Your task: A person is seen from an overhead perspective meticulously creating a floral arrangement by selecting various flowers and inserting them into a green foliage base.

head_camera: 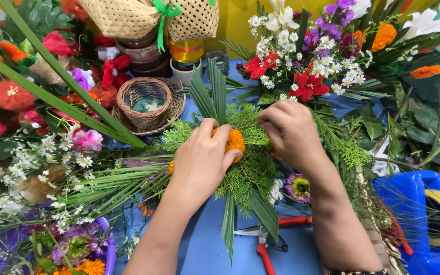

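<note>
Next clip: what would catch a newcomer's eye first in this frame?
At centre, two bare hands work a green fern-and-leaf arrangement on a blue table: the left hand grips an orange marigold, and the right hand pinches into the foliage beside it. Behind the right hand stands a bright bouquet of red, white and purple flowers. Red-handled scissors lie between the forearms, and a small wicker basket sits upper left.

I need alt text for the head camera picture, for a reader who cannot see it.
Two bare hands work on a green leaf arrangement on a blue table: the left hand grips an orange marigold, the right hand pinches the greenery. Red-handled scissors lie below.
</note>
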